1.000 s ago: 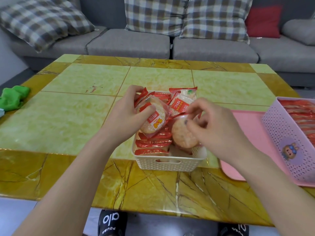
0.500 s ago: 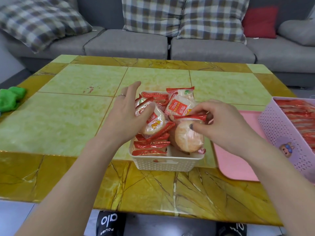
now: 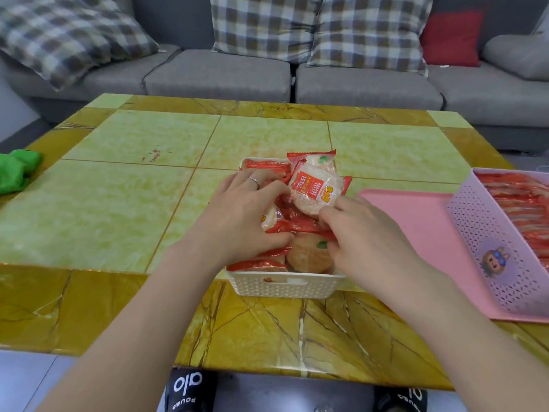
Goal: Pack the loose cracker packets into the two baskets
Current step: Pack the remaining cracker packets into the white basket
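Note:
A white woven basket (image 3: 285, 286) stands near the table's front edge, heaped with red-and-clear cracker packets. My left hand (image 3: 240, 217) lies over the basket's left half, fingers curled on a packet (image 3: 269, 217) pressed among the others. My right hand (image 3: 361, 234) reaches in from the right, its fingertips pinching the red edge of a packet (image 3: 310, 252) lying at the basket's front. Another packet (image 3: 315, 190) leans upright at the back of the pile. A pink perforated basket (image 3: 487, 239), filled with packets, stands at the right edge.
The pink basket stands on a pink tray (image 3: 416, 227) right of the white basket. A green cloth (image 3: 16, 171) lies at the table's left edge. A grey sofa (image 3: 219, 72) with checked cushions runs behind the table.
Both hands have sunk lower into the white basket, pushing their packets down among the others. The left hand's packet is now mostly hidden under its fingers.

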A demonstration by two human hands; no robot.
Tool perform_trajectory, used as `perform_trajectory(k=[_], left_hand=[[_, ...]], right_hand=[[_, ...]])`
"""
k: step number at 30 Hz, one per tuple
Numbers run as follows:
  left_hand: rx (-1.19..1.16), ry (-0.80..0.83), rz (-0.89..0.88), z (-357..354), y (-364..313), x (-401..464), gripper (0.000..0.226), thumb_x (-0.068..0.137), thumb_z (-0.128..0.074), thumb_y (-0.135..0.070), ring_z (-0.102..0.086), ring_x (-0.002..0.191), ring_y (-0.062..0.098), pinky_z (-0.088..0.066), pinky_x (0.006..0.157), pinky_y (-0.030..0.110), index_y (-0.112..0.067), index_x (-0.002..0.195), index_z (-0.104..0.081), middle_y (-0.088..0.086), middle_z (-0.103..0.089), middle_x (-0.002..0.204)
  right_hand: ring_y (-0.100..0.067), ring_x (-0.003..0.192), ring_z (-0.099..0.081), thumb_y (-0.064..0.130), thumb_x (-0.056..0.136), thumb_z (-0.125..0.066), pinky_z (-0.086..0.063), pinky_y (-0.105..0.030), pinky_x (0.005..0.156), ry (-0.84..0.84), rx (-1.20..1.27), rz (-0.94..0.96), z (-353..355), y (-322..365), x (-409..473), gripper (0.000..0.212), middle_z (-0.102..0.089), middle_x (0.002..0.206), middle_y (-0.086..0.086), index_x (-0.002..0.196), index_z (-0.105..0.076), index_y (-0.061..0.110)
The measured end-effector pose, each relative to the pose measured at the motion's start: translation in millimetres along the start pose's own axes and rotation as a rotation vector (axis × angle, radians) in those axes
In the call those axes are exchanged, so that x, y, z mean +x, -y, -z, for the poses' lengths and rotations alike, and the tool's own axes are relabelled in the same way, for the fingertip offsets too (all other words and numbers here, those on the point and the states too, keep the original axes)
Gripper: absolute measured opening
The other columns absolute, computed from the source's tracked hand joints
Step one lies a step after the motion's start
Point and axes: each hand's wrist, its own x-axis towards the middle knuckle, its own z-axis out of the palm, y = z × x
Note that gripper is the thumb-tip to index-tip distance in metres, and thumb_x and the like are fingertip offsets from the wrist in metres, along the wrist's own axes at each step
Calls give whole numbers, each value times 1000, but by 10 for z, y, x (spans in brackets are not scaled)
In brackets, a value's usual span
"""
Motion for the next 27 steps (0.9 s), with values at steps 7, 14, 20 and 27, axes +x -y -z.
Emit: perform_trajectory(k=[7,14,20,27], left_hand=[[195,-74,88,-116,-225,52,78,62,-57,-77,-50,122,28,-35,111,51,-22,118,-54,2,-57,123],[249,-29,110,-142,-333,54,107,55,-43,-92,-41,134,31,-27,113,59,-19,133,-46,7,-53,135],[309,-40,153,-234,-442,91,107,60,-45,-88,-41,135,33,-25,112,64,-17,139,-39,9,-52,137],[338,13,120,-229,-396,74,117,54,-39,-95,-35,140,33,-21,114,65,-19,144,-34,11,-44,145]], right_hand=[[-17,109,-48,25,86,-72,-41,-31,88,-238,426,-138,127,-148,201,31,-52,111,7,113,-59,25],[-25,125,-48,27,91,-67,-41,-37,100,-141,357,-163,-68,-252,431,56,-56,132,-2,144,-50,23],[-7,72,-55,8,77,-79,-42,-14,57,-291,748,-265,101,-293,424,45,-58,93,9,116,-62,23],[-24,85,-73,-6,78,-77,-54,-32,53,-317,1393,-401,423,-483,286,43,-68,103,-9,112,-61,16]])
